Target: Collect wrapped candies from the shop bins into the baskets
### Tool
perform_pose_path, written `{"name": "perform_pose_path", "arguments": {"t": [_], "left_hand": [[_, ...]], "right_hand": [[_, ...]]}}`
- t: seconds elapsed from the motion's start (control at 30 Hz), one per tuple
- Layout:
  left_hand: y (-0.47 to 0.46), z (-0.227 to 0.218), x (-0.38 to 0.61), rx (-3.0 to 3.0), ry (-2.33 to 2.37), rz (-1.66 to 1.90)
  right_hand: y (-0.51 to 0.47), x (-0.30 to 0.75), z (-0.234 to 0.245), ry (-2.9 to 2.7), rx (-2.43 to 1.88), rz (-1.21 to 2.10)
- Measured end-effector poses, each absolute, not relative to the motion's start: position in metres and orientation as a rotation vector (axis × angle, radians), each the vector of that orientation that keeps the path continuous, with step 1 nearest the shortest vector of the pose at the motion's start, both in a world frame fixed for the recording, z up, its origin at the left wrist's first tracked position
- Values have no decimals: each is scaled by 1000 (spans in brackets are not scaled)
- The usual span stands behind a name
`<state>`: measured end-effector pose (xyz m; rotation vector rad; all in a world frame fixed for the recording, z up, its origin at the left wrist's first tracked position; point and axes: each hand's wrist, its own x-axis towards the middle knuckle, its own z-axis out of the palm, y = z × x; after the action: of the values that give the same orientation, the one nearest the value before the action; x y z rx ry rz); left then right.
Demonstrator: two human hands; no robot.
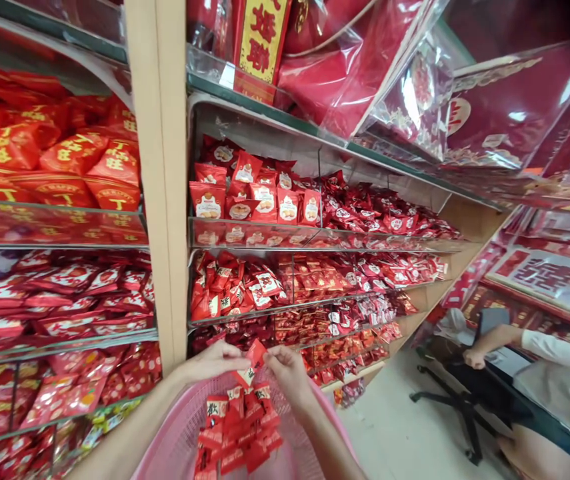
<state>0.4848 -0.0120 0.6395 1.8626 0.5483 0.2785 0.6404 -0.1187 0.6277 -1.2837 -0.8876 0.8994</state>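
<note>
Between both hands, a small red candy packet (252,365) with a pale panel and black lettering is held up over a pink mesh basket (169,433). The fingers of my left hand (217,360) are closed on the packet's left side. On its right side, my right hand (289,375) pinches the edge. Several similar red packets (237,440) lie heaped in the basket below, and my forearms pass over its rim. The basket's bottom is out of frame.
Straight ahead, clear-fronted shelf bins (232,293) hold many small red packets. A wooden post (159,167) divides them from the left shelves, with larger red bags (72,150). At right, a seated person (555,387) is beside a black wheeled chair (457,407).
</note>
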Motion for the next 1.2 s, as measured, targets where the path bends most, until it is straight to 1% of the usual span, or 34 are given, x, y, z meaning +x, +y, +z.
{"name": "perform_pose_path", "arguments": {"t": [0.1, 0.17, 0.27, 0.33, 0.37, 0.43, 0.57, 0.7, 0.83, 0.97, 1.2], "left_hand": [[-12, 634, 481, 1937, 514, 306], [-12, 632, 479, 1935, 507, 322], [-15, 631, 475, 1904, 494, 330], [-16, 630, 472, 1889, 489, 335], [-16, 629, 471, 1880, 487, 336], [-15, 627, 469, 1857, 478, 328], [-12, 623, 466, 1874, 464, 350], [-14, 630, 466, 1971, 426, 358], [-17, 635, 467, 2028, 429, 334], [-16, 630, 466, 2042, 449, 338], [-19, 627, 463, 2039, 470, 347]], "right_hand": [[-119, 636, 625, -883, -1274, 944], [-120, 632, 626, -840, -1315, 1030], [-122, 629, 628, -696, -1406, 1367], [-124, 628, 629, -605, -1371, 1613], [-125, 628, 629, -586, -1319, 1690], [-129, 628, 628, -592, -1213, 1740], [-137, 628, 628, -721, -1153, 1644], [-145, 634, 627, -870, -1288, 1510], [-148, 648, 616, -1031, -1407, 1358], [-151, 658, 602, -1084, -1436, 1318], [-152, 649, 593, -1099, -1514, 1256]]}}
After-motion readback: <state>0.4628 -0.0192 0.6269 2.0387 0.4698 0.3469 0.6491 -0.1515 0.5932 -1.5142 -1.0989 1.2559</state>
